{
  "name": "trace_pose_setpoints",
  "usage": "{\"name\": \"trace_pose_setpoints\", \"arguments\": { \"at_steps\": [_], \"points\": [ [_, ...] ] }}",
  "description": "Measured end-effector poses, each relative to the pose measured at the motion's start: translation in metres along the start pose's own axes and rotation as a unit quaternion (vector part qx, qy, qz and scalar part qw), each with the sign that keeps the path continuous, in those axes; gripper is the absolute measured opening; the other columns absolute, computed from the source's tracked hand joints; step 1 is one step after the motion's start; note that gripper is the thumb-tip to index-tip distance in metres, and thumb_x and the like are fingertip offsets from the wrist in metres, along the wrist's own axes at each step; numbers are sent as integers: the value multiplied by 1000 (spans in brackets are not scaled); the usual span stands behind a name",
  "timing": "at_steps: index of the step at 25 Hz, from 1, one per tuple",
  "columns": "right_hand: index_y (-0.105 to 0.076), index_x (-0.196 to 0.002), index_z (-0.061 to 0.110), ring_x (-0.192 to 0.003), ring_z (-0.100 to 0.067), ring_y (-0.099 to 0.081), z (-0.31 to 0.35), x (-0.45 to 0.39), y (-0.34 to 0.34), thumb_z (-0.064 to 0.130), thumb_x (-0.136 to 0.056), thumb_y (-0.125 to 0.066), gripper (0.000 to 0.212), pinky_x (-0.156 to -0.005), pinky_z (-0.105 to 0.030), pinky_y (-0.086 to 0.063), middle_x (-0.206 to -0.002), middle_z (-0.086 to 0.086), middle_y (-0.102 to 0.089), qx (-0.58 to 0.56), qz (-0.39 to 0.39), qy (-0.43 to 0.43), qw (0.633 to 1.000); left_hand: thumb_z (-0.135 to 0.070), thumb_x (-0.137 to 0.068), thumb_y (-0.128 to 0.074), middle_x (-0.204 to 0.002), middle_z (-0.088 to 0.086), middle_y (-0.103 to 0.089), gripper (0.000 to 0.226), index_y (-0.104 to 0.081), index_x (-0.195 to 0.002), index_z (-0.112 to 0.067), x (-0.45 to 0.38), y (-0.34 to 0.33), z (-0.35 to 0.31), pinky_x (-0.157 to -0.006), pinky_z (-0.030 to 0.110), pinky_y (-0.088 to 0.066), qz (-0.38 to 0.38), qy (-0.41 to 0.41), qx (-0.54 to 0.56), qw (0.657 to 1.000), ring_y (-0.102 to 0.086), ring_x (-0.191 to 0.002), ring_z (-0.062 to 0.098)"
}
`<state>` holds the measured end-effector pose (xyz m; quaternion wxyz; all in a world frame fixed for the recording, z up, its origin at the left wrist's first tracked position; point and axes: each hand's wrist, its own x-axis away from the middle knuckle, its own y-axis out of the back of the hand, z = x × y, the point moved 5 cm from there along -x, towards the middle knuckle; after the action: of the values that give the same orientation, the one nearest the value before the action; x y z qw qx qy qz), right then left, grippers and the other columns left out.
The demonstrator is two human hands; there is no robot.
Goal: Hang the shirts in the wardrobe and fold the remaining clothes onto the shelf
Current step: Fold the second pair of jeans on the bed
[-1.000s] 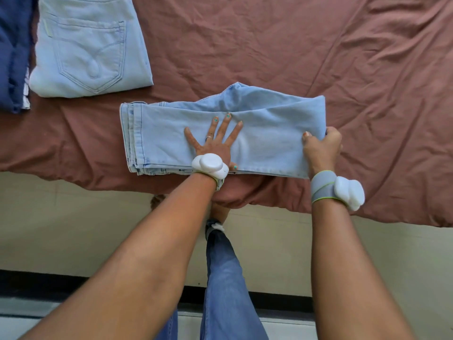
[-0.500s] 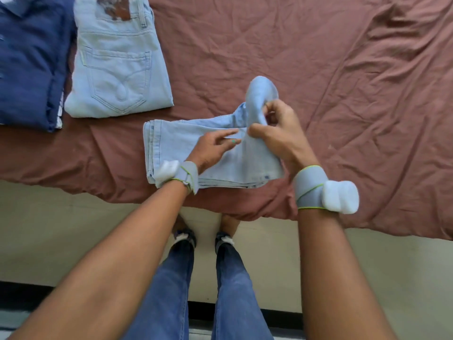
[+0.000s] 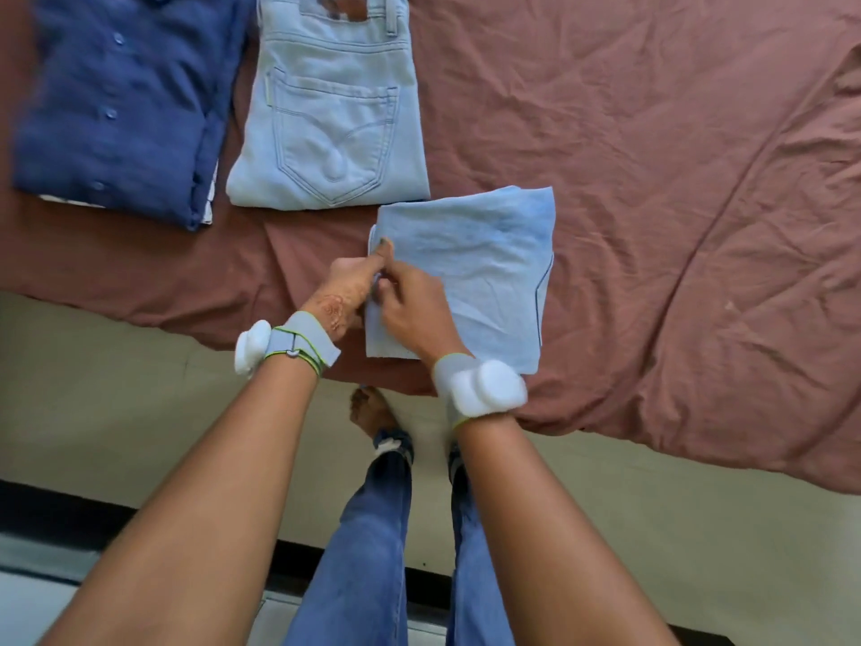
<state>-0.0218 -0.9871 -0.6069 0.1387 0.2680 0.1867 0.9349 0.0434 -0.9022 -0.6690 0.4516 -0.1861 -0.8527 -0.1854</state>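
Observation:
A pair of light blue jeans [image 3: 484, 268] lies folded into a compact rectangle near the front edge of the bed. My left hand [image 3: 347, 284] and my right hand [image 3: 410, 310] meet at its left edge, and both pinch the stacked layers there. Behind it lies a second pair of folded light blue jeans [image 3: 331, 114], back pocket up. A folded dark blue buttoned shirt [image 3: 116, 100] lies at the far left.
The bed is covered by a wrinkled reddish-brown sheet [image 3: 652, 179] that hangs over the front edge. My legs in blue jeans [image 3: 368, 529] stand on the pale floor close to the bed.
My right hand carried the right half of the jeans over to the left, making a shorter rectangle. Both hands now meet at the left edge. The view shifted right and forward.

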Motion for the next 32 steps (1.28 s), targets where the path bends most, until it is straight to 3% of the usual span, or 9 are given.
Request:
{"name": "trace_pose_setpoints", "arguments": {
  "at_steps": [4, 7, 9, 11, 15, 24, 26, 28, 32],
  "points": [
    [-58, -130, 13, -131, -30, -44, -54, 14, 54, 33, -89, -48, 46, -105, -46, -36, -142, -8, -51, 138, -159, 13, 977, -36, -87, -58, -85, 19, -65, 26, -65, -83, -11, 0, 2, -9, -72, 38, -45, -148, -115, -206, 960, -58, -79, 33],
    [-45, -143, 25, -144, -37, -20, -79, 3, 56, 48, -89, -43, 58, -108, -49, -24, -159, -3, -25, 257, -52, 31, 964, -18, -88, -52, -116, 14, -60, 29, -57, -116, -13, 40, -23, -32, -86, 43, -43, -311, -319, -435, 782, -54, -105, 35],
    [-49, -140, 18, -141, -45, -24, -80, -7, 59, 32, -88, -43, 54, -109, -55, -28, -156, -12, -29, 273, -50, 112, 954, -31, -90, -49, -136, 10, -53, 44, -53, -130, -13, 47, -64, -22, -101, 42, -41, -194, -491, -525, 668, -51, -122, 32],
    [-41, -145, 29, -147, -38, -13, -90, -11, 64, 29, -92, -43, 53, -109, -58, -24, -160, -5, -23, 357, -66, 84, 928, -47, -91, -42, -154, 3, -36, 64, -38, -146, -14, 28, -73, 0, -114, 45, -29, -122, -490, -599, 622, -35, -141, 25],
    [-12, -149, 49, -150, -26, 1, -112, -7, 65, 62, -97, -24, 55, -114, -61, -9, -162, 11, -6, 465, -102, 20, 879, -60, -89, -41, -160, 3, -16, 80, -18, -153, -18, 2, -59, 16, -119, 45, -10, -111, -469, -599, 640, -15, -148, 18],
    [-7, -153, 37, -150, -27, 0, -139, -26, 54, 66, -95, -27, 68, -115, -64, -5, -163, 5, -4, 430, -127, 34, 893, -64, -90, -33, -161, 1, -5, 86, 1, -153, -16, -31, -63, 34, -113, 63, 4, -148, -407, -576, 694, 17, -147, 16],
    [-2, -153, 39, -150, -25, 6, -133, -24, 58, 67, -95, -25, 69, -114, -65, -2, -163, 7, 1, 424, -108, 29, 899, -61, -90, -34, -162, -1, 0, 86, 4, -153, -16, -20, -61, 26, -113, 66, -8, -167, -370, -557, 725, 10, -148, 16],
    [1, -153, 40, -149, -25, 9, -130, -22, 59, 68, -94, -23, 69, -112, -68, 1, -163, 8, 4, 435, -90, 29, 895, -62, -89, -43, -162, 4, -1, 93, 2, -153, -13, -6, -52, 20, -113, 55, -20, -203, -313, -460, 806, -7, -148, 24],
    [-15, -154, 30, -149, -31, -4, -115, -13, 56, 62, -94, -31, 70, -112, -63, 1, -163, -3, -7, 420, -99, 28, 902, -63, -76, -65, -130, 17, -50, 90, -37, -142, -9, 6, -27, 29, -99, 43, -42, -251, -121, -239, 930, -51, -115, 37]
  ]
}}
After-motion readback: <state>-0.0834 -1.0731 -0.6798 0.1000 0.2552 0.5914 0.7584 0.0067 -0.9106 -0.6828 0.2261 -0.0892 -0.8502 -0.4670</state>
